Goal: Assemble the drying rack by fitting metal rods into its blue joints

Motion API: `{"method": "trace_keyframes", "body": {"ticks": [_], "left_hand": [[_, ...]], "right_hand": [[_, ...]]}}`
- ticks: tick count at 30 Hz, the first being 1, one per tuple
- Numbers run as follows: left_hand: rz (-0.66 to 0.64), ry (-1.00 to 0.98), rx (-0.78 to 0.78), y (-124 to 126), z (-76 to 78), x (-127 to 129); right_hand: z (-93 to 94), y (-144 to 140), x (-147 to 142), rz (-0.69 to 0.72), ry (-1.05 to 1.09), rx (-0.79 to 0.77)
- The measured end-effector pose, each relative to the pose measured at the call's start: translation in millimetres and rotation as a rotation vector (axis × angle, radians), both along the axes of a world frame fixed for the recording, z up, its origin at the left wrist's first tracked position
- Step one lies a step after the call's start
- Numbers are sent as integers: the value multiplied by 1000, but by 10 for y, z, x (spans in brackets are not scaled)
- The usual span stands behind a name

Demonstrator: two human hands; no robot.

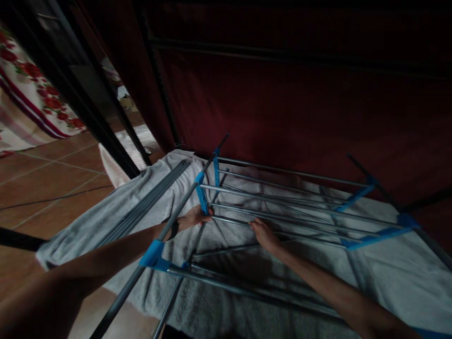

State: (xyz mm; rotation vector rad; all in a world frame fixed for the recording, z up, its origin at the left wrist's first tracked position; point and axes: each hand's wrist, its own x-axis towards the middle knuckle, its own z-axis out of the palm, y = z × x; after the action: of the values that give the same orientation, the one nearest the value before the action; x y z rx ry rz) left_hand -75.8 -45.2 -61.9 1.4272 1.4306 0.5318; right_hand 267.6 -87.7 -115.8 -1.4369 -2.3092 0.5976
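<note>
Dark red cloth [264, 117] hangs behind, tile floor [45, 188] at left, dim light. Floral cloth [45, 99] at upper left. Grey blanket [106, 212] covers the surface under the work. Rack [282, 202], metal rods with blue plastic parts, stands on the blanket in front of the red cloth, spanning centre to right. Loose tubes [151, 200] lie side by side on the blanket, left of the rack, apart from it.

Left hand [192, 217] grasps the lower end of the near-left bracket [202, 197], fingers curled where the nearest rod [231, 220] of that tier meets it; exact finger placement is too dark to tell. Dark band [173, 228] on the left wrist. Right hand [264, 235] grips the same rod a bit along from the bracket, fingertips over it. Rod's other end runs to the far-right bracket [376, 238]. Whether the near end is fully seated: cannot tell.

Handling, as judgement: brace the bracket firmly with the left, hold the rod in line with its socket with the right, push straight along its length, no twisting. Keep fingertips out of the joint. Light force only; plastic may flex, and a hard shove could unseat the far end.
</note>
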Motion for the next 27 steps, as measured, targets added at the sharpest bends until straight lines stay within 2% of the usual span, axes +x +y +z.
{"method": "trace_keyframes", "body": {"ticks": [5, 7, 11, 13, 16, 22, 27], "left_hand": [[1, 29, -44, 19, 111, 36], [1, 54, -46, 36, 130, 45], [11, 93, -50, 81, 75, 21], [15, 105, -45, 108, 22, -6], [18, 101, -44, 122, -6, -30], [65, 105, -72, 96, 96, 8], [57, 154, -79, 223, -71, -51]], "right_hand": [[211, -6, -72, -31, -101, -48], [336, -47, -80, -2, -179, -2], [578, -234, -37, 254, -305, 187], [645, -341, 24, 366, -363, 216], [656, -445, 142, 356, -449, 189], [575, -474, 237, 296, -502, 150], [490, -582, 211, 331, -475, 77]]}}
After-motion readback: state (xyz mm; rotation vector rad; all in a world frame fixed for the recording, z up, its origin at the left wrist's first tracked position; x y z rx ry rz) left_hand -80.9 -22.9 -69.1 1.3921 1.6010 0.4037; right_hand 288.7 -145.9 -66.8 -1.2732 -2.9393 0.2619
